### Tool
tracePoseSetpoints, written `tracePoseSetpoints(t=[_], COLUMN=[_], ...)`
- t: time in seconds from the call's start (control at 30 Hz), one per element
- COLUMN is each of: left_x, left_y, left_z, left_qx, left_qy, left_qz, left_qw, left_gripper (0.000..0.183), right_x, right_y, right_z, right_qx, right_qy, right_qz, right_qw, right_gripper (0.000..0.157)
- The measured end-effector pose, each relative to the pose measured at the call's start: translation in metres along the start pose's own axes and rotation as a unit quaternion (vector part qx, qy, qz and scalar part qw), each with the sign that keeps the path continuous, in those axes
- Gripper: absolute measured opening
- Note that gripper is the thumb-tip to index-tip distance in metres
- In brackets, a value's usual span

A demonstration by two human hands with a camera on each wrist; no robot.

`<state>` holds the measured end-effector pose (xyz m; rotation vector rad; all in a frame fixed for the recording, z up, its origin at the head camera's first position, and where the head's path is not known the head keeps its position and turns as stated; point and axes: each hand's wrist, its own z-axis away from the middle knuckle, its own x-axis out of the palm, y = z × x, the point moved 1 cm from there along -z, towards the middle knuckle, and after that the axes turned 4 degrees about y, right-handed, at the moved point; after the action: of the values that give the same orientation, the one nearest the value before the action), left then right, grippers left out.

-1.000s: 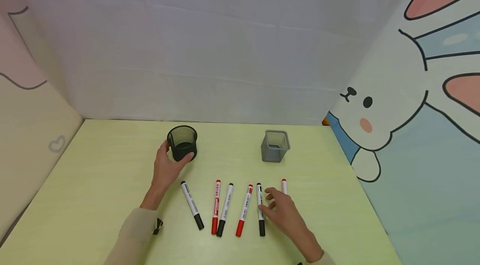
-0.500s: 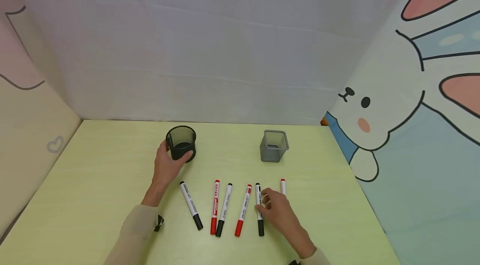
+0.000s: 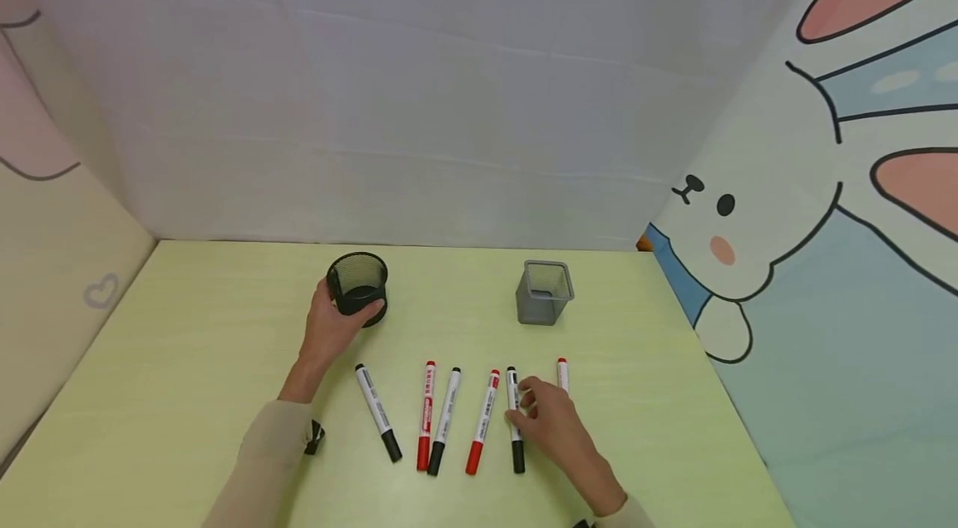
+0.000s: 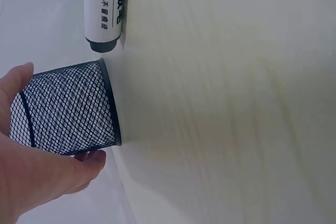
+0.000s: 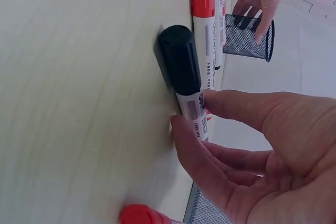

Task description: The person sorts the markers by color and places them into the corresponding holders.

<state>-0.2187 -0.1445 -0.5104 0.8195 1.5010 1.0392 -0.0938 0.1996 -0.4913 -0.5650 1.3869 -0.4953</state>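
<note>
In the head view a round black mesh pen cup (image 3: 359, 295) stands at the back left of the table, and my left hand (image 3: 329, 335) grips it, thumb in front and fingers round the far side. The left wrist view shows the same mesh cup (image 4: 71, 108) between thumb and fingers. My right hand (image 3: 555, 424) pinches a white marker with a black cap (image 3: 518, 457) lying on the table. Seen from the right wrist, thumb and index finger lie on opposite sides of this black-capped marker (image 5: 182, 61).
A square grey mesh pen holder (image 3: 542, 308) stands at the back right. Left of my right hand lie two red-capped markers (image 3: 425, 420) (image 3: 482, 424) and two black-capped markers (image 3: 445, 420) (image 3: 378, 413). Another red-ended marker (image 3: 563, 374) is partly hidden behind that hand.
My right hand has shifted slightly left, closer against the black-capped marker. My left hand stays on the cup; the whole head view has drifted a little.
</note>
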Motion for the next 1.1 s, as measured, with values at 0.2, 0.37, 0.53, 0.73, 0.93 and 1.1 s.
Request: tracePoseSetpoints(t=[0.2,0.37,0.53,0.73,0.93,1.1], left_x=[0.0,-0.001,0.001,0.001,0.0,0.0], left_y=[0.0,0.0,-0.001,-0.002,-0.003,-0.005], left_z=[-0.004,-0.008,-0.011,-0.012,-0.012,-0.014], left_qx=[-0.001,-0.014,-0.015,-0.022,-0.018,-0.014], left_qy=[-0.006,-0.012,-0.023,-0.036,-0.046,-0.053], left_qz=[0.023,0.059,0.058,0.049,0.046,0.044], left_qw=[0.9997,0.9981,0.9979,0.9979,0.9977,0.9976], left_gripper=[0.109,0.108,0.102,0.103,0.104,0.104], right_x=[-0.001,-0.001,-0.001,-0.002,-0.002,-0.005], right_y=[-0.003,-0.004,-0.003,-0.002,0.002,0.005], right_z=[-0.001,-0.003,-0.004,-0.003,-0.002,-0.003], right_qx=[0.012,0.023,0.027,0.02,0.017,0.02], right_qy=[-0.008,-0.017,-0.014,-0.004,0.006,0.01], right_qz=[-0.009,-0.016,-0.011,-0.019,-0.041,-0.073], right_qw=[1.0,0.999,0.999,1.0,0.999,0.997], right_gripper=[0.036,0.037,0.035,0.034,0.031,0.029])
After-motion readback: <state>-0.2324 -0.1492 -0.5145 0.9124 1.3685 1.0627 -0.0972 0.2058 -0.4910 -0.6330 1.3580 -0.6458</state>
